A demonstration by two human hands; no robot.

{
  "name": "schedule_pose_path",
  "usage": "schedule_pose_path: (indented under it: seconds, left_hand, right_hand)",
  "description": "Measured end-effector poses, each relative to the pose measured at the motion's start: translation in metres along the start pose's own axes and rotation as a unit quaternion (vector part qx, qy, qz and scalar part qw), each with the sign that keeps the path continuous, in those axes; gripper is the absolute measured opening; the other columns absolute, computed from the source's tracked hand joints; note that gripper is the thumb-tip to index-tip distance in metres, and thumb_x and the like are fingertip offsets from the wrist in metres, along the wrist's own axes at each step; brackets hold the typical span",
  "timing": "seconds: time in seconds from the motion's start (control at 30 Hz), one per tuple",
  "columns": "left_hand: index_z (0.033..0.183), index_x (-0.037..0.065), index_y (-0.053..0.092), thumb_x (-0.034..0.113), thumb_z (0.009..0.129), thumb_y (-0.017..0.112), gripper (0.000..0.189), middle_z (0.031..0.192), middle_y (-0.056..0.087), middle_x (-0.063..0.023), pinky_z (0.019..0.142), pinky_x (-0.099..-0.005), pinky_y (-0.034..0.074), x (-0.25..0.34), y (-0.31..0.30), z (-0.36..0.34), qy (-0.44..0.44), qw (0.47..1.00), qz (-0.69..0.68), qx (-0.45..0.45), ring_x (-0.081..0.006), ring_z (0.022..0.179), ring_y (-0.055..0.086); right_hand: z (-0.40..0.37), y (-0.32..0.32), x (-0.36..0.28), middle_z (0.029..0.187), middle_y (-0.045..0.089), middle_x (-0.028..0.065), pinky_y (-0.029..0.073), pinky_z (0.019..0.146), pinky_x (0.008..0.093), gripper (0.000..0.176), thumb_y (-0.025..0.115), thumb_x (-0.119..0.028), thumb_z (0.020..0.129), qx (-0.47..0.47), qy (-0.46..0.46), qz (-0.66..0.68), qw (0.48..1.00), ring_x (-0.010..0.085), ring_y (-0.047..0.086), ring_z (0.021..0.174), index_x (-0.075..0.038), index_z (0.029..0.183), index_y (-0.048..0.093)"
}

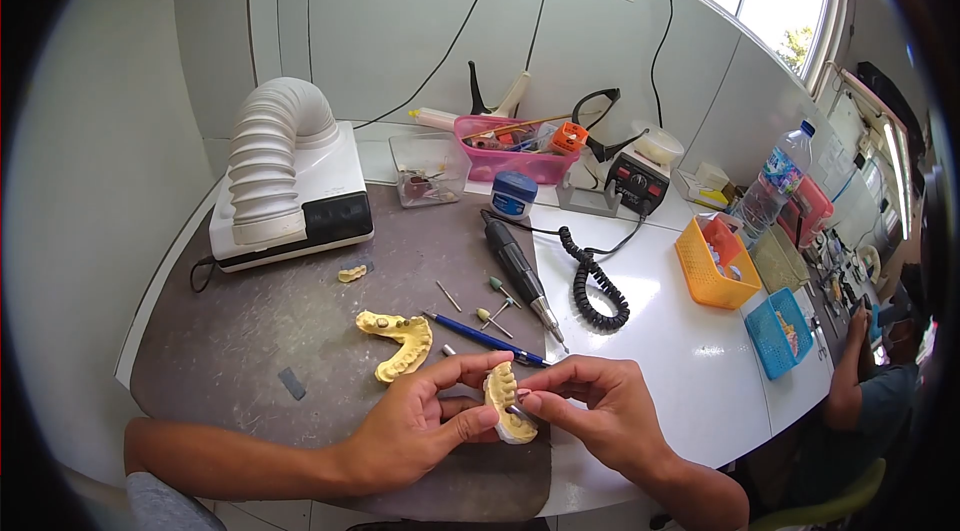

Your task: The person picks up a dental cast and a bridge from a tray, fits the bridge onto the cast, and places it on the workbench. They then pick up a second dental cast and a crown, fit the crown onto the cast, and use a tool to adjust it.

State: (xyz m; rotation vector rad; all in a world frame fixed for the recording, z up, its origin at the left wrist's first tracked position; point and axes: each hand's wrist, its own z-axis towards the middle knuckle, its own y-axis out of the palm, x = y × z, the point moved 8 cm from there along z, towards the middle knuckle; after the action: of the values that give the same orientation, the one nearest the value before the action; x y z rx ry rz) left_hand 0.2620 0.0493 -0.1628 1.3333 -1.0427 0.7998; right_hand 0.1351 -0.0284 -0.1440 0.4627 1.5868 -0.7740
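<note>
My left hand [425, 421] holds a yellowish dental cast [502, 389] with a white base, gripped between thumb and fingers near the front of the brown mat. From the right, my right hand [600, 411] pinches something tiny against the cast's inner side; its fingertips hide most of it. A second, horseshoe-shaped dental cast [405, 356] lies beyond my left hand. A blue pen-like tool [485, 338] rests just past my fingers. Several rotary burs [494, 323] lie near it, beside a black dental handpiece [517, 269]. A small cast piece [352, 274] sits farther back.
A white dust extractor [290, 191] with a ribbed hose stands back left. At the back are a pink basket [520, 163], a blue-lidded jar [513, 196] and a handpiece control box [638, 183]. Orange [715, 266] and blue [778, 336] baskets stand right; another person [870, 391] sits beyond.
</note>
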Motion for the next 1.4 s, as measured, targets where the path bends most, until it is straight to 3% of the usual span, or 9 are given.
schedule_pose_path:
  seconds: [0.57, 0.63, 0.73, 1.13, 1.4]
  left_hand:
    - [0.148, 0.002, 0.035, 0.013, 0.099, 0.059, 0.056, 0.124, 0.054, -0.0090, 0.097, -0.0287, 0.052, -0.003, 0.001, -0.001, -0.030, 0.999, 0.006, -0.013, -0.0143, 0.111, 0.060]
    - [0.148, 0.002, 0.035, 0.013, 0.099, 0.059, 0.056, 0.124, 0.053, -0.0089, 0.097, -0.0284, 0.052, -0.003, 0.000, -0.001, -0.031, 0.999, 0.009, -0.011, -0.0141, 0.111, 0.060]
    - [0.147, 0.002, 0.036, 0.013, 0.099, 0.060, 0.056, 0.123, 0.053, -0.0087, 0.097, -0.0282, 0.052, -0.002, 0.001, -0.001, -0.026, 1.000, 0.007, -0.011, -0.0138, 0.111, 0.060]
    - [0.148, 0.002, 0.036, 0.013, 0.098, 0.061, 0.057, 0.123, 0.055, -0.0088, 0.097, -0.0286, 0.052, -0.002, 0.000, -0.002, -0.012, 1.000, 0.009, -0.006, -0.0142, 0.112, 0.059]
    - [0.149, 0.001, 0.034, 0.014, 0.097, 0.063, 0.060, 0.134, 0.054, -0.0115, 0.096, -0.0299, 0.051, -0.003, -0.001, -0.001, -0.011, 0.999, 0.044, -0.014, -0.0159, 0.116, 0.057]
  right_hand:
    - [0.000, 0.002, -0.002, 0.090, 0.070, 0.0062, 0.053, 0.079, 0.0260, 0.013, 0.072, -0.007, 0.089, -0.008, -0.040, 0.037, 0.998, 0.0107, 0.066, 0.087, 0.002, 0.097, 0.068]
    - [-0.001, 0.002, 0.005, 0.090, 0.070, 0.0065, 0.053, 0.080, 0.0256, 0.014, 0.072, -0.008, 0.089, 0.000, 0.026, 0.083, 0.996, 0.0108, 0.066, 0.088, 0.002, 0.098, 0.067]
    - [0.001, 0.002, 0.003, 0.092, 0.070, 0.0069, 0.053, 0.081, 0.0254, 0.016, 0.072, -0.008, 0.089, 0.002, 0.009, 0.093, 0.996, 0.0109, 0.066, 0.088, 0.003, 0.099, 0.064]
    - [-0.001, 0.002, -0.005, 0.093, 0.069, 0.0080, 0.053, 0.083, 0.0264, 0.023, 0.075, -0.007, 0.086, -0.007, -0.037, 0.028, 0.999, 0.0120, 0.066, 0.088, 0.001, 0.099, 0.058]
    - [-0.001, 0.004, -0.005, 0.094, 0.069, 0.0084, 0.053, 0.083, 0.0263, 0.024, 0.076, -0.007, 0.086, -0.008, -0.032, 0.030, 0.999, 0.0126, 0.067, 0.089, 0.001, 0.100, 0.058]
